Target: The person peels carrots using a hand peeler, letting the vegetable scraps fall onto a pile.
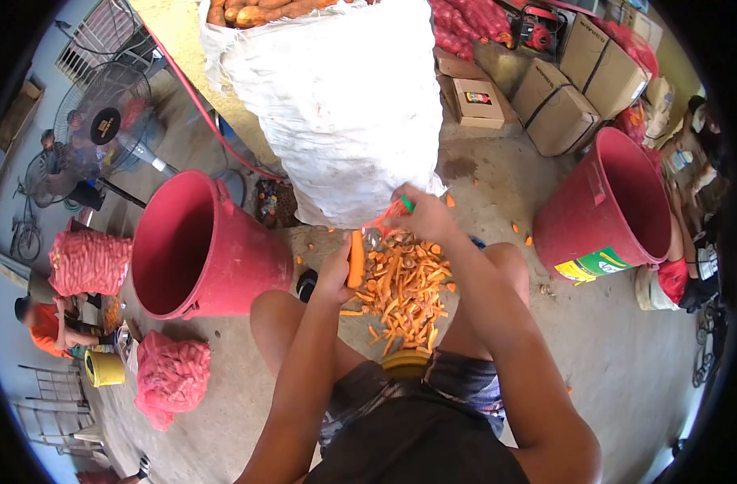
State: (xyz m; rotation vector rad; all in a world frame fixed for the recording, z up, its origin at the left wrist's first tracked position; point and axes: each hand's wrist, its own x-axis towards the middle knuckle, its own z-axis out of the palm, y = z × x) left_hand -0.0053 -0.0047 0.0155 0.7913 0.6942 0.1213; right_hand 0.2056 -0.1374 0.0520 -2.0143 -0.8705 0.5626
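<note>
My left hand [336, 276] grips an orange carrot [356, 260], held upright between my knees. My right hand [423, 214] holds a peeler [387, 218] with an orange and green handle, its blade at the top of the carrot. Below both hands a heap of orange carrot peelings [405, 294] lies on the concrete floor. A large white sack [336, 97] full of carrots stands right behind the hands.
One red bucket [203, 250] tilts at my left, another red bucket [606, 206] at my right. Red mesh bags of carrots [171, 375] lie at the left, near a fan [102, 117] and a seated person [45, 323]. Cardboard boxes [554, 105] stand behind.
</note>
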